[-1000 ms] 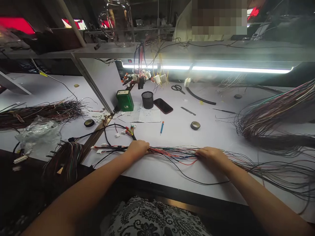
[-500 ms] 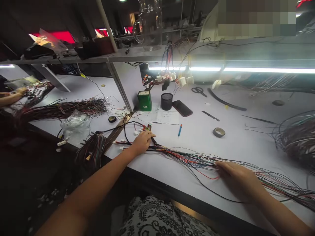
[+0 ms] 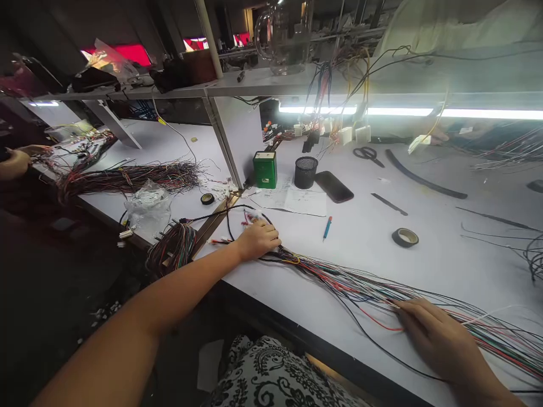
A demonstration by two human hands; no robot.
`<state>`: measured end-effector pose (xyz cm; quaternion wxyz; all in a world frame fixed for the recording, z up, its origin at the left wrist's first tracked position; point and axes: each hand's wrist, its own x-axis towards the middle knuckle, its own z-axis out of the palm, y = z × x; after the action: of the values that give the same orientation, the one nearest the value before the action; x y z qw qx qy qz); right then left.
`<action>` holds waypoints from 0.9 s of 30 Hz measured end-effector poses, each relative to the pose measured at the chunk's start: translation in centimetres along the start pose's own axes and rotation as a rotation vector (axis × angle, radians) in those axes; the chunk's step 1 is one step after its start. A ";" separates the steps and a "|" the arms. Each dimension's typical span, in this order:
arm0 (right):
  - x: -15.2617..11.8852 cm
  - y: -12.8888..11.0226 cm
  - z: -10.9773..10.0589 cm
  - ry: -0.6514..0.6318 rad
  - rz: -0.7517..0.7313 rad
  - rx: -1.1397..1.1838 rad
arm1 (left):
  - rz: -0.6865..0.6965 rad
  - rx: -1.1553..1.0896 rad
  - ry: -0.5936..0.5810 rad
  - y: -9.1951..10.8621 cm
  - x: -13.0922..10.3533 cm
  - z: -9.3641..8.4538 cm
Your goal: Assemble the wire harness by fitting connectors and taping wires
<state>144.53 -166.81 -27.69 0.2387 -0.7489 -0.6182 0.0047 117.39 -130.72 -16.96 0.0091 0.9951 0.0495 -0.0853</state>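
A long wire harness (image 3: 339, 277) of black, red, white and green wires runs across the white bench to the right edge of view. My left hand (image 3: 258, 239) is closed over its left end, where a yellow tie and black sleeved branches show. Small connectors (image 3: 253, 217) lie just beyond those fingers, partly hidden. Farther right, my right hand (image 3: 443, 336) has its fingers together around some of the loose wires, thumb side hidden. One black wire (image 3: 373, 339) loops off toward the bench's front edge.
Beyond the harness lie a blue pen (image 3: 327, 228), tape roll (image 3: 405, 237), phone (image 3: 334, 186), mesh cup (image 3: 305, 172), green box (image 3: 265, 169), scissors (image 3: 370, 155) and a blade (image 3: 389, 204). Leftward are a coiled wire bundle (image 3: 173, 249), a plastic bag (image 3: 148, 206) and another person's hand (image 3: 14, 164).
The view has swung, shifting the bench items. My left fingers, stretched out before, now curl over the harness end. My right hand sits lower and farther right in view, still at the wires.
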 end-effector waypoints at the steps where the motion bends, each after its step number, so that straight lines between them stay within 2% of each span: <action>1: 0.0 0.0 0.0 0.011 -0.008 -0.003 | -0.022 0.021 0.016 0.4 -0.5 0.2; 5: -0.1 0.1 0.1 0.049 -0.027 -0.023 | -0.152 -0.003 -0.018 2.5 -2.0 1.1; 8: -0.2 0.2 0.2 0.076 -0.024 -0.037 | -0.299 -0.209 -0.114 3.2 -2.0 1.2; 10: -0.4 0.2 0.3 0.069 -0.018 -0.043 | -0.361 -0.353 -0.196 2.9 -1.5 0.8; 14: -0.9 0.4 0.3 0.015 0.023 -0.129 | -0.372 -0.486 -0.333 1.2 -0.2 -0.1; 17: -1.2 0.5 0.4 -0.001 0.028 -0.196 | -0.381 -0.549 -0.392 0.0 0.5 -0.4; 21: -1.4 0.7 0.5 -0.028 -0.015 -0.184 | -0.408 -0.594 -0.394 -0.7 0.7 0.1; 23: -1.3 0.9 0.3 -0.063 0.019 -0.176 | -0.415 -0.612 -0.396 -0.6 0.5 0.3; 25: -0.9 1.1 -0.6 -0.131 0.092 -0.167 | -0.402 -0.633 -0.396 -0.3 0.2 0.3; 27: 0.2 0.8 -2.1 -0.203 0.105 -0.142 | -0.372 -0.654 -0.383 0.2 -0.2 -0.2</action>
<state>145.99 -167.42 -26.10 0.1209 -0.7909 -0.5978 0.0492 117.19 -130.89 -16.73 0.3178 0.8801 0.2501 -0.2487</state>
